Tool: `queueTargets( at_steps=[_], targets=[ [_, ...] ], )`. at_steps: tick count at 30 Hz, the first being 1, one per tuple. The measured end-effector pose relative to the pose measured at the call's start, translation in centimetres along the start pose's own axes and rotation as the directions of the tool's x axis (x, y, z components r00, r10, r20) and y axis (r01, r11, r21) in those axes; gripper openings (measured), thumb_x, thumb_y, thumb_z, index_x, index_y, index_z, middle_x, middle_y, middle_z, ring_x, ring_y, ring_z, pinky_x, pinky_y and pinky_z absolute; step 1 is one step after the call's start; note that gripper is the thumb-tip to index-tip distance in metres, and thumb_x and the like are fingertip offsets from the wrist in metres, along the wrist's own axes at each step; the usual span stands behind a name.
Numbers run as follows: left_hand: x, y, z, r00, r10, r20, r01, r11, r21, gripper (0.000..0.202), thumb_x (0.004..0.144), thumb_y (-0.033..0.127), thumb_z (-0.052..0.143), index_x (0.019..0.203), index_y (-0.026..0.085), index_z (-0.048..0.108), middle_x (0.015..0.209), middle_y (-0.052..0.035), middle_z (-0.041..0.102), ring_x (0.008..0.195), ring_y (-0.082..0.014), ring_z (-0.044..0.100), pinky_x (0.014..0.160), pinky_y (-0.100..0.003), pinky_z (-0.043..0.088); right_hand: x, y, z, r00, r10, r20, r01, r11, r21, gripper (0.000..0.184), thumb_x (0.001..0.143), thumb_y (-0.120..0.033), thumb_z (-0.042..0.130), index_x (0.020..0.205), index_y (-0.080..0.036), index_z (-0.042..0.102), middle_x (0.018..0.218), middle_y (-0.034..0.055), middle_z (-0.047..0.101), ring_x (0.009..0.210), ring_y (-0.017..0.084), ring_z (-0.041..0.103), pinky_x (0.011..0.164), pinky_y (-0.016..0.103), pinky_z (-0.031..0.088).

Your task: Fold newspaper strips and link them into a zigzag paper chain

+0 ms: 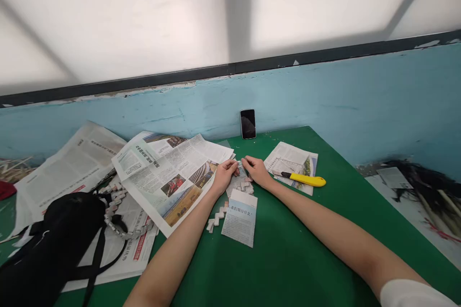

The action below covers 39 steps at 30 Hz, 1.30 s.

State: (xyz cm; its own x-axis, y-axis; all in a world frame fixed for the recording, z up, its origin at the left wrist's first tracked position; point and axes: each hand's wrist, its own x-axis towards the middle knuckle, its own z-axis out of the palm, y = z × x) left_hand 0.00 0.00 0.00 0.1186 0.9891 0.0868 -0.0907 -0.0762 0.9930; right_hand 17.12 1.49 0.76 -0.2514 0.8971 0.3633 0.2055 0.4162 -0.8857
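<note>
My left hand and my right hand are close together over the green table, fingers pinched. Between them is a small piece of paper, its exact shape hard to make out. Just below my hands lie several small folded paper pieces. A zigzag chain of folded paper pokes out to the left of a cut newspaper rectangle, which partly covers it. The rectangle lies flat between my forearms.
Spread newspaper sheets cover the left side, with a black bag and another folded-paper chain. On the right, a yellow-handled cutter rests on cut newspaper. A phone leans against the blue wall.
</note>
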Motion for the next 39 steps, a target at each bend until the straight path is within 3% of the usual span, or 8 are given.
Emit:
queueTargets(
  at_steps=[4,11,17,20,25,29,35,39],
  targets=[
    [0.15,-0.14,-0.07,1.000,-0.028,-0.005,0.027,0.996,-0.088,0.040,0.082,0.053,0.075,0.085,0.014,0.068,0.064,-0.0009,0.062,0.059,-0.0124,0.055,0.060,-0.025,0.044,-0.04,-0.09,-0.20,0.999,0.002,0.041,-0.005,0.998,0.060,0.047,0.101,-0.053,0.048,0.066,-0.021,0.046,0.062,-0.0030,0.045,0.058,0.014,0.044,0.058,0.027,0.036],
    [0.05,0.03,-0.05,0.999,-0.018,-0.044,0.015,0.998,-0.062,0.040,0.076,0.052,0.081,0.085,0.014,0.071,0.066,-0.0014,0.064,0.062,-0.0126,0.057,0.061,-0.025,0.045,0.07,-0.53,-0.16,0.998,-0.048,0.048,0.047,0.999,0.026,0.037,0.101,-0.048,0.049,0.077,-0.021,0.055,0.071,-0.0015,0.055,0.068,0.015,0.051,0.065,0.027,0.039],
    [0.24,-0.44,-0.22,0.997,-0.053,-0.051,0.050,0.997,-0.056,0.039,0.074,0.050,0.083,0.082,0.013,0.072,0.062,-0.0005,0.062,0.056,-0.0104,0.052,0.055,-0.023,0.039,0.13,-0.35,-0.03,0.999,-0.004,0.033,0.006,0.999,-0.042,0.048,0.100,-0.052,0.049,0.063,-0.022,0.042,0.057,-0.0037,0.040,0.056,0.014,0.040,0.056,0.028,0.032],
    [0.50,-0.61,-0.22,0.992,-0.078,-0.095,0.064,0.989,-0.137,0.038,0.071,0.048,0.086,0.077,0.014,0.070,0.056,0.0018,0.058,0.052,-0.0087,0.048,0.053,-0.023,0.036,0.11,-0.31,-0.04,0.998,-0.018,0.052,0.021,0.999,-0.043,0.049,0.100,-0.053,0.048,0.063,-0.022,0.044,0.057,-0.0029,0.042,0.056,0.014,0.041,0.056,0.027,0.034],
    [0.66,-0.21,-0.22,0.983,-0.132,-0.130,0.087,0.948,-0.306,0.044,0.064,0.048,0.091,0.076,0.013,0.069,0.058,0.0012,0.059,0.053,-0.0086,0.050,0.055,-0.023,0.039,-0.15,-0.32,0.00,0.979,0.088,0.185,-0.107,0.990,0.095,0.048,0.099,-0.057,0.049,0.067,-0.022,0.053,0.060,-0.0022,0.050,0.049,0.013,0.047,0.048,0.026,0.037],
    [0.60,0.04,-0.37,0.981,-0.143,-0.131,0.091,0.936,-0.339,0.046,0.065,0.051,0.090,0.078,0.012,0.070,0.060,0.0008,0.060,0.053,-0.0081,0.050,0.055,-0.023,0.039,-0.20,-0.24,0.13,0.970,0.133,0.206,-0.165,0.975,0.148,0.048,0.096,-0.060,0.052,0.067,-0.022,0.056,0.056,-0.0026,0.051,0.043,0.013,0.047,0.045,0.026,0.038],
    [0.54,-0.21,-0.37,0.985,-0.083,-0.149,0.037,0.957,-0.287,0.044,0.069,0.052,0.087,0.077,0.014,0.069,0.060,0.0009,0.059,0.053,-0.0082,0.049,0.055,-0.022,0.037,-0.20,-0.38,0.01,0.975,0.090,0.203,-0.113,0.988,0.107,0.048,0.098,-0.057,0.050,0.068,-0.022,0.060,0.051,-0.0019,0.053,0.043,0.015,0.052,0.048,0.028,0.041],
    [0.44,-0.38,-0.34,0.989,-0.061,-0.137,0.028,0.972,-0.232,0.043,0.072,0.053,0.084,0.072,0.014,0.066,0.059,0.0007,0.059,0.053,-0.0088,0.049,0.055,-0.023,0.037,0.05,-0.45,0.19,0.994,0.033,0.108,-0.038,0.998,0.047,0.036,0.097,-0.052,0.054,0.082,-0.022,0.065,0.071,0.0017,0.065,0.060,0.017,0.059,0.058,0.029,0.046]
  ],
)
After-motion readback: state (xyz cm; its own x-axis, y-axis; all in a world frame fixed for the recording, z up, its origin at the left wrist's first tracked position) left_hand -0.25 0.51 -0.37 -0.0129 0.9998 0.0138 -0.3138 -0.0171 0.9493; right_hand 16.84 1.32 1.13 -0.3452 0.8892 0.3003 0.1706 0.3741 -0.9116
